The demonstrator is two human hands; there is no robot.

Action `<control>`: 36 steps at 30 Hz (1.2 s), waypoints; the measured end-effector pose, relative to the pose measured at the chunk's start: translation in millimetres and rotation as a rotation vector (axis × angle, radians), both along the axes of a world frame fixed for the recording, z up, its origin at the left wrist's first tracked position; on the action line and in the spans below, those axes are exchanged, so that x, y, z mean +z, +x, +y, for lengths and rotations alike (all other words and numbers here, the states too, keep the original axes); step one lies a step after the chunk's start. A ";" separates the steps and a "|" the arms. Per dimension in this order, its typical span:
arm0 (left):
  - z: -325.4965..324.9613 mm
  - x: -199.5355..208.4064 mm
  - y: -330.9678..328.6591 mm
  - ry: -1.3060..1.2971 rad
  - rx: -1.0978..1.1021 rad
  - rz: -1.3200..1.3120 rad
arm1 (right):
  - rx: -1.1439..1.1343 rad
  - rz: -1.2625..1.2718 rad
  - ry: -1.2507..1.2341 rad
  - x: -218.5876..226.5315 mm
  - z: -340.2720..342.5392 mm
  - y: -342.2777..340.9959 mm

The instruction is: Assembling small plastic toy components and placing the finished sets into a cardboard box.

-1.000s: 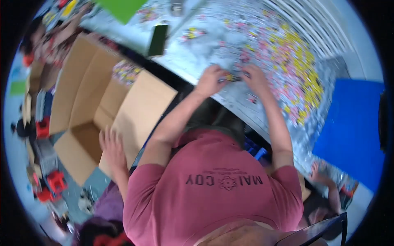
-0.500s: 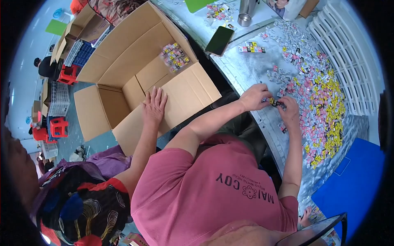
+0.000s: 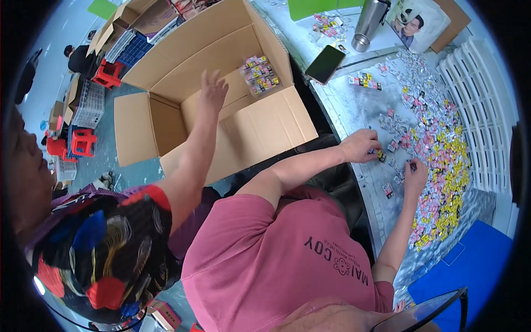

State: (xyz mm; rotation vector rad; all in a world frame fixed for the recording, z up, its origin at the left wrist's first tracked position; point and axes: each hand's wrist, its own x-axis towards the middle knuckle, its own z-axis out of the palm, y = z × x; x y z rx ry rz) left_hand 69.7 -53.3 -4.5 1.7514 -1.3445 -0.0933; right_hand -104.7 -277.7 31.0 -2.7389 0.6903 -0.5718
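Note:
Over the near edge of the table, my left hand pinches a small yellow-and-black printed piece between its fingertips. To its right, a little apart, my right hand has its fingers closed on a small dark piece. Several loose clear-and-pink pieces lie on the table between and below the hands. Beyond them spreads a large heap of small yellow, pink and clear pieces. Farther back lies a row of joined pieces.
Left of the table stands an open carton with a stacked block of pieces inside. A co-worker's hand hovers over it. A phone, a metal flask, a white slatted crate and a blue panel surround the work area.
My right hand has drawn away from my left, toward the heap. The co-worker's hand has lifted off the carton flap. The whole view has shifted slightly.

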 end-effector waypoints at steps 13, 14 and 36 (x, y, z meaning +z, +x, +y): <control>-0.5 -0.6 1.0 -0.005 0.001 -0.009 | 0.025 -0.064 0.132 9.8 14.8 -0.3; -0.1 -0.9 1.1 0.000 0.002 -0.010 | 0.033 -0.066 0.155 12.2 17.1 0.0; -0.6 -5.9 -0.7 0.004 0.026 -0.018 | 0.129 -0.007 0.226 15.4 31.4 -1.0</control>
